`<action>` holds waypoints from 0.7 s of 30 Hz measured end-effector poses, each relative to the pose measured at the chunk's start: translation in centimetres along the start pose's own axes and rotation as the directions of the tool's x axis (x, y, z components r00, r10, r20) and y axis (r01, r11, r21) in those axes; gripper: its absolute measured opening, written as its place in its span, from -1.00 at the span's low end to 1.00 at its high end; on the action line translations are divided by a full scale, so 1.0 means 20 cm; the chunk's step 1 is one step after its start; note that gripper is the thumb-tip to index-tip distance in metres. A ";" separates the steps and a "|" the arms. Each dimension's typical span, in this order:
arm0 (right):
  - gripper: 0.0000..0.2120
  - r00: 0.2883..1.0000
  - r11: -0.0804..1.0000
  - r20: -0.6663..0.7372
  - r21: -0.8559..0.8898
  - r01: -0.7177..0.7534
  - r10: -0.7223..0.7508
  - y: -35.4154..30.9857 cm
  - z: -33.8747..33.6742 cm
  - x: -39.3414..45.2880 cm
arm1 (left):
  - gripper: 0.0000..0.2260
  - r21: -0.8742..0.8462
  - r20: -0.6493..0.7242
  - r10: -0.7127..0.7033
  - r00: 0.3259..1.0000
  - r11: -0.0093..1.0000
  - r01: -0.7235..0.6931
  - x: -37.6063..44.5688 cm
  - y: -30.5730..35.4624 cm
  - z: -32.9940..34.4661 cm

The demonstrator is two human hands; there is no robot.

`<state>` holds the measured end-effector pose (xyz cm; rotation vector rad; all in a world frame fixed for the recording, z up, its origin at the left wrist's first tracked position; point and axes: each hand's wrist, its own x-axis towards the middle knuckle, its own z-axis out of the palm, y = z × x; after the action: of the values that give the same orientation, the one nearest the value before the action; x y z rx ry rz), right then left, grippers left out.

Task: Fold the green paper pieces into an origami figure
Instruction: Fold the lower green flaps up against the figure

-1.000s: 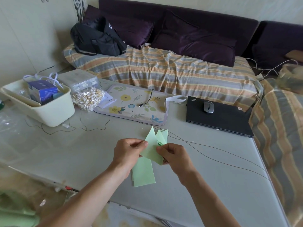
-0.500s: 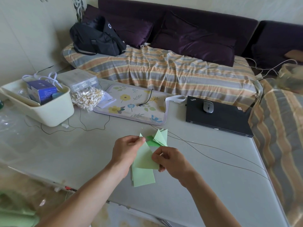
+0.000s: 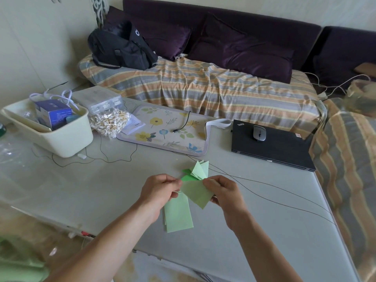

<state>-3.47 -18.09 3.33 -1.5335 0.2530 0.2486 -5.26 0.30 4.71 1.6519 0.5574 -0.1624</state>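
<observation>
Pinching a folded pale-green piece [image 3: 196, 193] between them, left hand [image 3: 158, 190] and right hand [image 3: 224, 193] grip opposite edges above the table [image 3: 101, 190]. Flat sheets [image 3: 178, 216] lie beneath the left wrist; folded units [image 3: 198, 170] just beyond the fingertips.

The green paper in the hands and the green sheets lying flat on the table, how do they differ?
The folded piece is pinched between the left hand and the right hand above the table; the flat sheets lie on it, untouched. The folded piece is creased and sits at an angle with a corner pointing down; the flat sheets are plain stacked rectangles. Both are light green paper.
</observation>
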 end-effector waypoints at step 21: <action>-0.90 0.959 0.984 0.273 -0.175 -0.034 0.082 0.02 0.03 -0.04 | -0.93 0.098 0.086 -0.041 0.995 0.995 0.033 -0.02 0.00 0.03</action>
<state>-4.34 -17.55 3.19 -1.6378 0.0533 0.5403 -5.52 -0.40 4.89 1.7195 0.5203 -0.2915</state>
